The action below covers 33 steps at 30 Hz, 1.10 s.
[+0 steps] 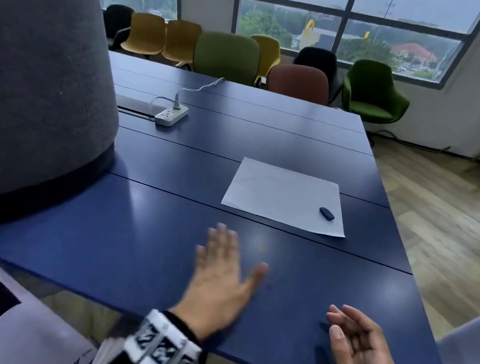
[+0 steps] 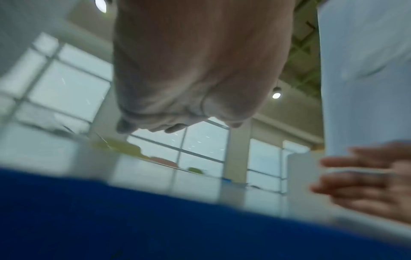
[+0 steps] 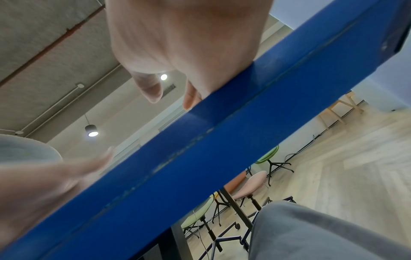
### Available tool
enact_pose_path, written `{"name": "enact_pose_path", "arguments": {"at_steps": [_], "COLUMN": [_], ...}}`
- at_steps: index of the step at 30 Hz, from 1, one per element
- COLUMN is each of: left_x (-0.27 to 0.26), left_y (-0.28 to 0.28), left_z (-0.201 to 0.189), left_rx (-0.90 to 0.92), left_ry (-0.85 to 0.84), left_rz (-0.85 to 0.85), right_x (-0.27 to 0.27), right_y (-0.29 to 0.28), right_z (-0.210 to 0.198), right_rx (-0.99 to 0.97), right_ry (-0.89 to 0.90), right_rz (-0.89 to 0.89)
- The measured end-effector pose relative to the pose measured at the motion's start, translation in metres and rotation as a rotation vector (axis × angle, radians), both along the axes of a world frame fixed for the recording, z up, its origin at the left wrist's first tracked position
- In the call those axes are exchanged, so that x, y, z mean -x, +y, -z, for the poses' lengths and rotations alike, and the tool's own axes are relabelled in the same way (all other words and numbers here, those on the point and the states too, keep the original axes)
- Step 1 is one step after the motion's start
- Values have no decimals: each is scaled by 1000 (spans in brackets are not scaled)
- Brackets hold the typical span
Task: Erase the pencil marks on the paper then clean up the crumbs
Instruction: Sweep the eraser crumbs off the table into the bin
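Note:
A white sheet of paper (image 1: 285,196) lies on the blue table (image 1: 161,232), right of centre. A small dark eraser (image 1: 326,214) rests on the paper's near right corner. My left hand (image 1: 220,268) lies flat on the table with fingers spread, well short of the paper; it looks blurred. My right hand (image 1: 363,349) hovers at the table's near edge, palm up, fingers loosely cupped and holding nothing. In the left wrist view the left hand (image 2: 189,79) fills the top and the right hand (image 2: 364,177) shows at the right. The right wrist view shows the right hand (image 3: 184,52) against the table edge (image 3: 200,149).
A white power strip (image 1: 171,115) with a cable sits at the table's far left. A large grey cylinder (image 1: 30,70) stands at the left. Coloured chairs (image 1: 227,57) line the windows behind the table. Wooden floor (image 1: 445,230) lies to the right.

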<state>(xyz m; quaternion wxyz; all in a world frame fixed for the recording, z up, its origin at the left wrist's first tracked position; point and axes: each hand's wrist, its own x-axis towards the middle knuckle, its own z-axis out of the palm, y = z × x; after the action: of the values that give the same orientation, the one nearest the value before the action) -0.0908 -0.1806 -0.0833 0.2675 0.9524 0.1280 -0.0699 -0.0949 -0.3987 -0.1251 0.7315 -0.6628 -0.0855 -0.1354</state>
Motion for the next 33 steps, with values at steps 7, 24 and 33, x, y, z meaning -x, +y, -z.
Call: {"name": "enact_pose_path", "arguments": {"at_steps": [7,24,33], "left_x": [36,-35,-50], "left_y": [86,27,16], "left_z": [12,-54,6], "left_rx": [-280,131,-306], "left_ry": [266,106,293], "left_rz": [-416,124,380], "right_x": [4,5,7], "right_y": [3,1,0], "right_z": [-4,-4,-1], "right_rx": [32,63,111], "right_ry": [15,3,7], "right_rz": [-12,-32,-24]}}
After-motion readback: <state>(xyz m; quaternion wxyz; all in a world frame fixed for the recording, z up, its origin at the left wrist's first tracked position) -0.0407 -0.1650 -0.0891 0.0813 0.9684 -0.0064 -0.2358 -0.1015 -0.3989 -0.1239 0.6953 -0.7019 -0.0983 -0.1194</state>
